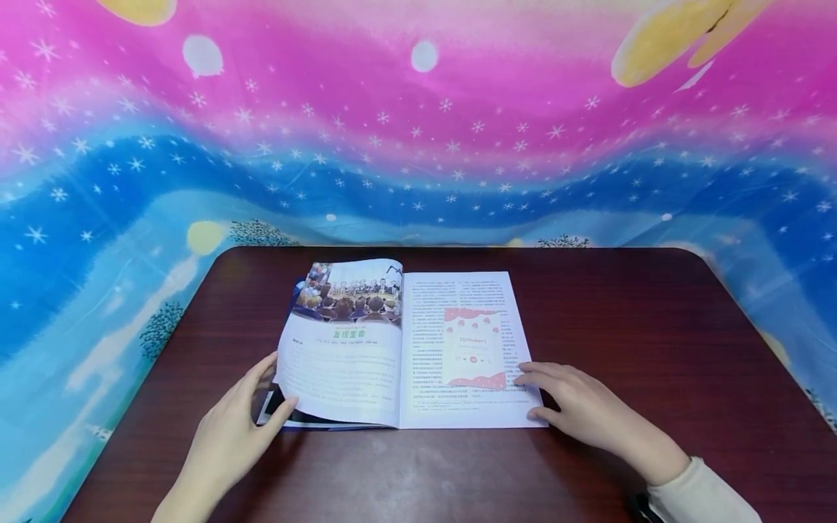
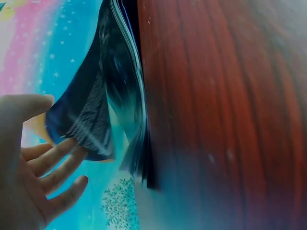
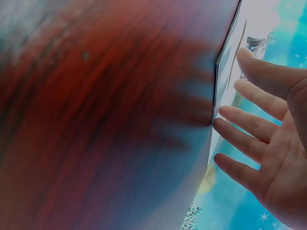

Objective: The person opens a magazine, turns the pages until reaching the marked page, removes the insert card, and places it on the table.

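An open magazine point(image 1: 346, 381) lies on the table, its left page headed by a colour picture of a crowd facing a stage. On the right page, which is full of print, rests a pink and white strawberry card point(image 1: 474, 347). My left hand point(image 1: 229, 418) holds a lifted page point(image 2: 88, 112) at its lower left edge, thumb on the upper side and fingers beneath. Under that page a dark picture shows at the lower corner. My right hand point(image 1: 578, 399) has its fingers nearly straight, with fingertips point(image 3: 221, 125) at the right page's outer edge.
The dark red wooden table point(image 1: 628, 312) has rounded far corners. Behind and beside it hangs a pink and blue cloth point(image 1: 418, 145) with snowflakes. A light sleeve point(image 1: 702, 494) covers the right forearm.
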{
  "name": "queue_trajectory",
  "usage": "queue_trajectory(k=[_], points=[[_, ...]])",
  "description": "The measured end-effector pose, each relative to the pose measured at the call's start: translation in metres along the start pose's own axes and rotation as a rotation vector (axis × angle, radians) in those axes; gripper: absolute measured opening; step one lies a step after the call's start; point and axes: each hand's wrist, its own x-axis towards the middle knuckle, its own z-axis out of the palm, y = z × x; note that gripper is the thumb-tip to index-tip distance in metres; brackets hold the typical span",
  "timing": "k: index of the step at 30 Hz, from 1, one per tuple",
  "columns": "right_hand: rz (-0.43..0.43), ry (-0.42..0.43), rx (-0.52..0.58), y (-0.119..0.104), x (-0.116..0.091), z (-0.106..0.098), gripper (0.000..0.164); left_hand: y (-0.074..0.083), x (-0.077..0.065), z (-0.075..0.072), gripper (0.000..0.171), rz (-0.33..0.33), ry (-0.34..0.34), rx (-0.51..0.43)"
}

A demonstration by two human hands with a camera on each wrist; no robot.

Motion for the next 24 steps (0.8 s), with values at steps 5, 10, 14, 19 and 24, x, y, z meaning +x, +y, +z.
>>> queue_trajectory(k=[5,10,14,19,24], points=[[0.005,-0.006,0.009,-0.001,0.0,-0.001,0.045,-0.011,0.0,0.002,0.061,-0.006,-0.078,0.06],[0.005,-0.006,0.012,-0.002,0.001,-0.001,0.045,-0.019,0.001,0.004,0.043,0.007,-0.15,0.101],[0.005,-0.004,0.006,-0.002,0.0,0.0,0.044,-0.021,0.0,0.006,0.037,-0.01,-0.181,0.119],[0.004,-0.004,0.005,-0.002,0.001,-0.001,0.043,-0.023,0.002,0.006,0.036,0.012,-0.142,0.137],[0.008,-0.004,0.014,-0.002,0.001,-0.002,0.043,-0.023,0.006,0.002,0.039,0.029,-0.093,0.124]])
